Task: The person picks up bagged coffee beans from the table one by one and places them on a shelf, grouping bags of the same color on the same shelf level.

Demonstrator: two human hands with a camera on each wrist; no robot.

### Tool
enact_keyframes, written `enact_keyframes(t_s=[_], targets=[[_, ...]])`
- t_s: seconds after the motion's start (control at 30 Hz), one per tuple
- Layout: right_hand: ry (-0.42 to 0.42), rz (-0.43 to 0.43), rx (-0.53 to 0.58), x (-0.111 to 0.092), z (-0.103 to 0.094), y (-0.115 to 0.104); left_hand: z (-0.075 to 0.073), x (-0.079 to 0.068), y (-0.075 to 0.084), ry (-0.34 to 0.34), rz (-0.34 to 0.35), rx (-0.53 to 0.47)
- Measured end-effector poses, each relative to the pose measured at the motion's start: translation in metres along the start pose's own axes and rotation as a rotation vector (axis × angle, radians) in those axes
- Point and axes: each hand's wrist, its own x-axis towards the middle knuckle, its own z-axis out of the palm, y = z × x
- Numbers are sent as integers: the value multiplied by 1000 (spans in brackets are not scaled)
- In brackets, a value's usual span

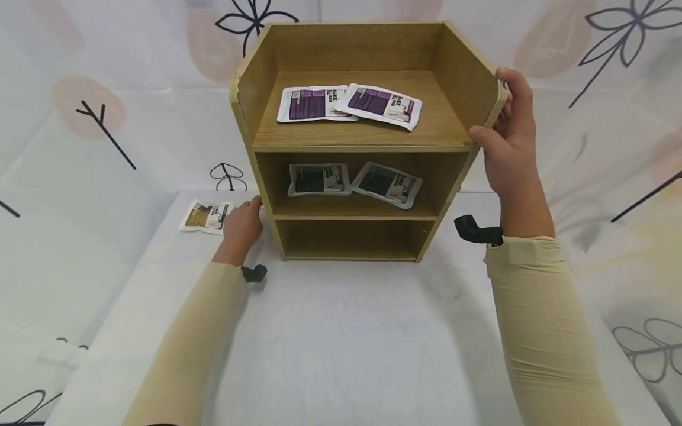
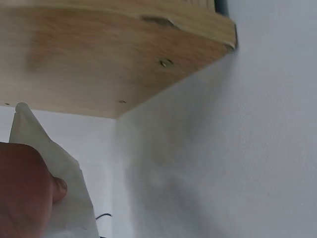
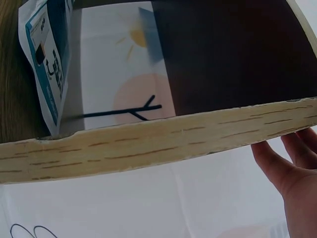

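A wooden shelf unit (image 1: 362, 147) stands on the white table, purple-labelled packets (image 1: 383, 106) lying on its top level. Dark-green-labelled packets (image 1: 319, 179) occupy the middle level. Beside the unit's left panel (image 2: 124, 54), my left hand (image 1: 244, 225) pinches a white packet with a yellow-brown label (image 1: 205, 217). The left wrist view shows this packet's plain side (image 2: 69, 198), with a fingertip pressed against it. On the other side, my right hand (image 1: 511, 139) grips the upper right panel (image 1: 471, 89), thumb near its front edge. Fingertips (image 3: 270, 158) touch the panel's edge (image 3: 163, 144) in the right wrist view.
Below the middle level is a low bottom compartment (image 1: 351, 238). The white table (image 1: 341, 337) extends in front of the unit. A patterned backdrop (image 1: 122, 59) hangs behind and along both sides. Small black wrist cameras (image 1: 476, 231) sit at both cuffs.
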Motion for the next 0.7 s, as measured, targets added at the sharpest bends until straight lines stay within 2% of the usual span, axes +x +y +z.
enact_keyframes(t_s=[0.17,0.4,0.7], targets=[[3,-5,-4,0,-1,1,-8,-9,0,7,-7,-19],[7,2,7,0,-1,1,-13,-20,-7,-19,-58,-39],[3,-5,66,0,0,3,-30,-45,-13,33,-88,-68]])
